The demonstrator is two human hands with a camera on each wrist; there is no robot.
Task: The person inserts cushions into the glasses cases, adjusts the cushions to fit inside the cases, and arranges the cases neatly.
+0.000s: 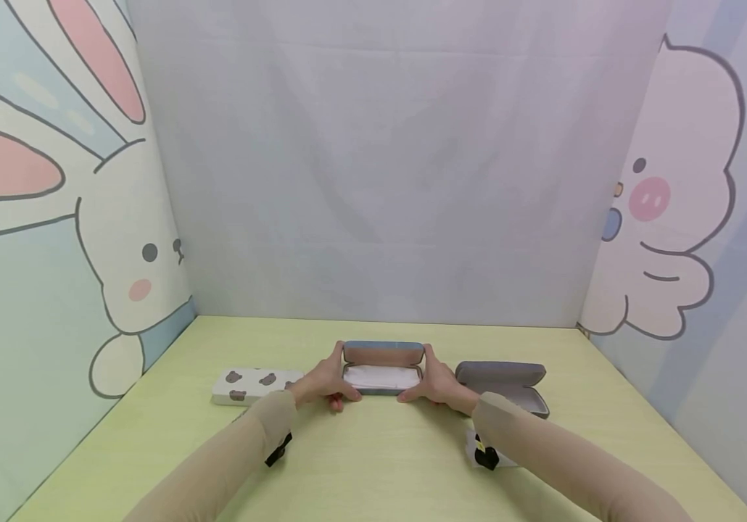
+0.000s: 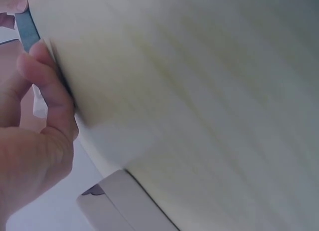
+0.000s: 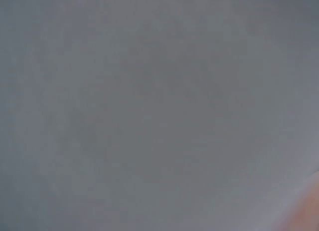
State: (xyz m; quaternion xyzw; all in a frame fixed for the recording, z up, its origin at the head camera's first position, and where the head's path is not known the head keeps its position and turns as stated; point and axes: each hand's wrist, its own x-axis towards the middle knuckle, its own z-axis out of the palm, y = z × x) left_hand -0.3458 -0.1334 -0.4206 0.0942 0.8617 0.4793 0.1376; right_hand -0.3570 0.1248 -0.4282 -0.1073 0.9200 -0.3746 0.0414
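A blue glasses case (image 1: pixel 383 346) with a brownish-pink lining stands with its lid up near the middle of the table. Inside it lies a folded white cloth or paper (image 1: pixel 381 377). My left hand (image 1: pixel 326 378) grips the left end, thumb at the front corner and fingers up by the lid. At the other end, my right hand (image 1: pixel 437 383) holds it the same way. The left wrist view shows the case's blue edge (image 2: pixel 28 34) by the curled fingers of my left hand (image 2: pixel 40 146). Only a blurred bit of skin (image 3: pixel 306 213) shows in the right wrist view.
Left of my left hand lies a closed white case with brown bears (image 1: pixel 252 386). A grey glasses case (image 1: pixel 500 373), lid up, sits beside my right wrist. Under the right forearm, a whitish item (image 1: pixel 507 461) is partly hidden. A pale curtain (image 1: pixel 386 181) hangs behind the table.
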